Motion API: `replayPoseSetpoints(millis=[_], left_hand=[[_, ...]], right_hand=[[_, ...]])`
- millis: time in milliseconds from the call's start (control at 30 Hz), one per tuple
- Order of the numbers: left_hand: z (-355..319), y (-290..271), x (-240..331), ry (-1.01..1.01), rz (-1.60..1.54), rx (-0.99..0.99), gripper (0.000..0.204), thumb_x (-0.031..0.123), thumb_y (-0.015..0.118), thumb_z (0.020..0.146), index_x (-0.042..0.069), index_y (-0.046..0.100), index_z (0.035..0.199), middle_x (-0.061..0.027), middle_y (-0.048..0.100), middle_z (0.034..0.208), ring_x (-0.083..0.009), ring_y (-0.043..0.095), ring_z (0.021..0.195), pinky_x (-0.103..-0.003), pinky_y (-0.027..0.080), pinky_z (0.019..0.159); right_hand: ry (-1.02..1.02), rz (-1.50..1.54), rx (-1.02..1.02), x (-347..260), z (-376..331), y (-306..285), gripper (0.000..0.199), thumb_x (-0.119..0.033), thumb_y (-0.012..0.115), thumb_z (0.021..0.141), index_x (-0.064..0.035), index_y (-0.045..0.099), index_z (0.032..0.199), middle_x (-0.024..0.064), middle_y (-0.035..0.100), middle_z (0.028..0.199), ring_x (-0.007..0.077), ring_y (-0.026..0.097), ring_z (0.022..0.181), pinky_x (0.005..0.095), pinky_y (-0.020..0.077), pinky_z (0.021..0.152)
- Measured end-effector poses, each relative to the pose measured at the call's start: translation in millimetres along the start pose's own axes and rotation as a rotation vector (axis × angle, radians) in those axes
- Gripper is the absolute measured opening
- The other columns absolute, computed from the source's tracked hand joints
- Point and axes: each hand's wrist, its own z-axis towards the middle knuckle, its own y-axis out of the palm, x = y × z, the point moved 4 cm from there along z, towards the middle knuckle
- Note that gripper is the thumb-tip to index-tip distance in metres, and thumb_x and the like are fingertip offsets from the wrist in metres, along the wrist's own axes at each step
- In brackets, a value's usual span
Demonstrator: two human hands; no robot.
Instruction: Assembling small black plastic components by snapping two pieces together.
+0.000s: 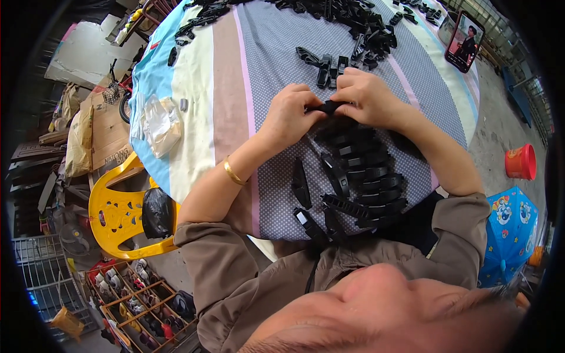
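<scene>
Head [376, 306] is being bowed; a black plastic piece [331, 107] is being pinched mid-tabletop [229, 88] by left hand [288, 113] and right hand [369, 99] fingers; near-edge row [369, 165] is being judged done, far-edge heap [356, 25] left.

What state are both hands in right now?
Left hand: closed, holding a black piece from the left.
Right hand: closed, holding the same black piece from the right.
</scene>
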Motion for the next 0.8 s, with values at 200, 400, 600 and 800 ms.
replayPoseSetpoints(millis=[200,400,600,800], left_hand=[[6,-3,8,0.138,-0.009,-0.223,0.019,0.01,0.07,0.072,0.0,0.067,0.089,-0.0116,0.06,0.079,-0.0267,0.06,0.074,-0.033,0.048,0.066],[32,-14,-7,0.083,0.101,0.018,0.028,-0.001,0.058,0.079,0.003,0.064,0.106,-0.0142,0.06,0.093,-0.0297,0.06,0.085,-0.035,0.049,0.076],[42,0,-22,0.15,0.231,-0.094,0.032,-0.001,0.058,0.078,0.01,0.063,0.108,-0.0124,0.055,0.106,-0.0302,0.054,0.099,-0.037,0.046,0.087],[26,-9,4,0.316,0.334,-0.064,0.022,0.01,0.068,0.075,0.008,0.064,0.097,-0.0096,0.057,0.098,-0.0292,0.054,0.096,-0.038,0.046,0.084]], right_hand=[[0.193,0.266,-0.328,18,-4,1,0.024,-0.012,0.07,0.073,-0.0051,0.069,0.096,0.0078,0.061,0.089,0.0245,0.055,0.081,0.0355,0.0464,0.07],[0.064,-0.227,0.046,20,2,-2,0.033,-0.01,0.064,0.08,-0.0086,0.062,0.113,0.0069,0.06,0.111,0.023,0.054,0.093,0.0349,0.0477,0.082],[0.13,-0.132,-0.034,18,-2,-4,0.023,-0.012,0.06,0.082,-0.0065,0.063,0.104,0.0051,0.061,0.099,0.0239,0.055,0.094,0.0346,0.0478,0.081],[0.242,0.105,0.088,27,-8,-11,0.017,-0.015,0.059,0.088,-0.0037,0.061,0.1,0.0077,0.063,0.085,0.0215,0.059,0.078,0.0322,0.048,0.072]])
